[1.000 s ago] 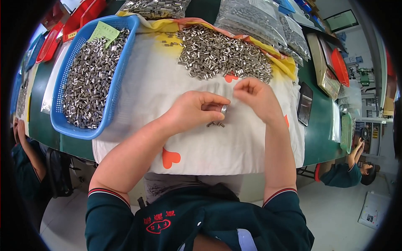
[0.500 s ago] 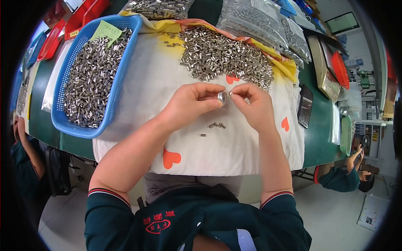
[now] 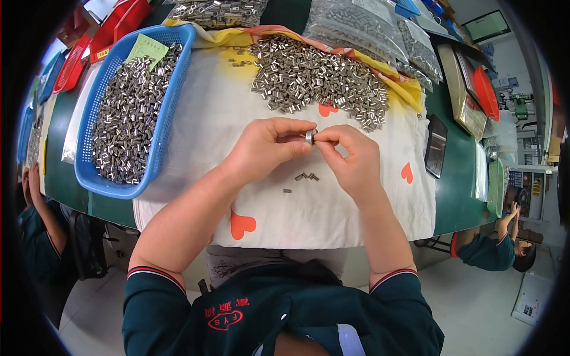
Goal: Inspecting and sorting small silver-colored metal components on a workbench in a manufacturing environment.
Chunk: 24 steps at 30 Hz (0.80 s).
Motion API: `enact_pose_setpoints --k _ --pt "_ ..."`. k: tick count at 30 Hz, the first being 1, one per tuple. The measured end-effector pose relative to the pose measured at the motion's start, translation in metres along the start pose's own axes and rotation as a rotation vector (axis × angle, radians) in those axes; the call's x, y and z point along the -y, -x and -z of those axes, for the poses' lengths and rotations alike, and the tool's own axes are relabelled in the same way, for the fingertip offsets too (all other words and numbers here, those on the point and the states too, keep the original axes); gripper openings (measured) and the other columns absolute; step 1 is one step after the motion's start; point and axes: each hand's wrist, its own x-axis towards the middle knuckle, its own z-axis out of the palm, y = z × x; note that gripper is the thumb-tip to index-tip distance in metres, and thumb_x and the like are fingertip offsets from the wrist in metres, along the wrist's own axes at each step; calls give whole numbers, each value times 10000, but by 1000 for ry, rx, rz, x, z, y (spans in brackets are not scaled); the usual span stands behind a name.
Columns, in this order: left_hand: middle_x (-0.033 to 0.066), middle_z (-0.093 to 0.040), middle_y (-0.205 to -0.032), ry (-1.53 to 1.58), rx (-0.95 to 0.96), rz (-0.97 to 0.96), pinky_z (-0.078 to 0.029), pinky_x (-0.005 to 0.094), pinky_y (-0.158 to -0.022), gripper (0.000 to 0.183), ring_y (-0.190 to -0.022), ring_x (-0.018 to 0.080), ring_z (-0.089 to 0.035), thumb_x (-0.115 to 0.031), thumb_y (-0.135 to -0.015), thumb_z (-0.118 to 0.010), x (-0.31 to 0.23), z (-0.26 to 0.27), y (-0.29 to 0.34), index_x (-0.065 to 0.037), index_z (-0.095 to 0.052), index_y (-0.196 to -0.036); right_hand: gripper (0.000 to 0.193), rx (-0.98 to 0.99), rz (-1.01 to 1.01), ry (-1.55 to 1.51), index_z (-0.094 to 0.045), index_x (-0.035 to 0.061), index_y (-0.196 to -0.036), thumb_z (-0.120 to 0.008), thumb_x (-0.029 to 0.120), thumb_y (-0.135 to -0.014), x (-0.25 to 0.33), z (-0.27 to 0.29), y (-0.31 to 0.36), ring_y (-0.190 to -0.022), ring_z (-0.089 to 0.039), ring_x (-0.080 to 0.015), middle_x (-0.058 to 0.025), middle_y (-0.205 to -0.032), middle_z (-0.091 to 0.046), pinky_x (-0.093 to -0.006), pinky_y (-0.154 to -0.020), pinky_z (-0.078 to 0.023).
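Observation:
My left hand (image 3: 267,145) pinches a short, round metal ring (image 3: 309,137) between thumb and fingers, above the white cloth (image 3: 202,124). My right hand (image 3: 351,159) has its thumb and fingertips closed at the ring's right face. What those fingertips hold is mostly hidden; it looks like a small metal piece. Below the hands, a few small metal cylinders (image 3: 306,176) lie together, with a single cylinder (image 3: 287,191) apart from them. Beyond the hands spreads a big pile of metal cylinders (image 3: 320,77).
On the left stands a blue plastic basket (image 3: 157,160) full of similar cylinders, a green paper slip (image 3: 147,50) on top. Clear bags of metal parts (image 3: 356,29) sit at the back. A phone (image 3: 436,145) lies right. Co-workers sit at both sides.
My right hand has moved left, bringing its fingertips from a small gap away up against the ring. The ring has turned more edge-on; my left hand has barely shifted.

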Motion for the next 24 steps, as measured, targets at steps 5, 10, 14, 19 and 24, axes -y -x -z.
enact_pose_setpoints --k 5,10,14,19,24 --pt "7 -609 -923 148 52 31 -460 192 -727 336 -810 44 -551 -46 -780 -622 -3 -3 2 -13 -562 -1109 100 0 -127 -174 -604 18 -806 -620 -10 -711 0 4 5 -702 -572 -166 -59 -754 -599 -262 -606 -457" --pt "22 -605 -948 107 78 42 -463 200 -742 336 -840 60 -556 -21 -778 -618 4 -4 3 -3 -556 -1107 95 61 -71 -98 -622 25 -821 -605 3 -730 -2 11 8 -680 -561 -176 -63 -759 -587 -265 -601 -452" --pt "28 -606 -946 -61 179 110 -468 209 -747 344 -856 69 -563 3 -767 -621 -9 -11 6 -6 -557 -1105 91 -14 -107 227 -632 39 -809 -578 97 -766 -31 12 -24 -706 -555 -235 -86 -768 -582 -319 -632 -445" --pt "37 -623 -914 -11 193 86 -481 219 -712 330 -817 72 -583 -51 -747 -651 -5 -6 6 -24 -588 -1070 107 35 28 577 -623 39 -768 -570 130 -747 -48 -7 -45 -765 -552 -267 -112 -780 -590 -367 -673 -441" --pt "30 -614 -931 104 133 43 -475 218 -732 329 -836 73 -575 -42 -760 -635 -1 -3 2 -23 -577 -1084 66 148 -62 569 -614 28 -757 -582 81 -734 -33 3 -37 -710 -559 -229 -94 -778 -598 -334 -645 -448"
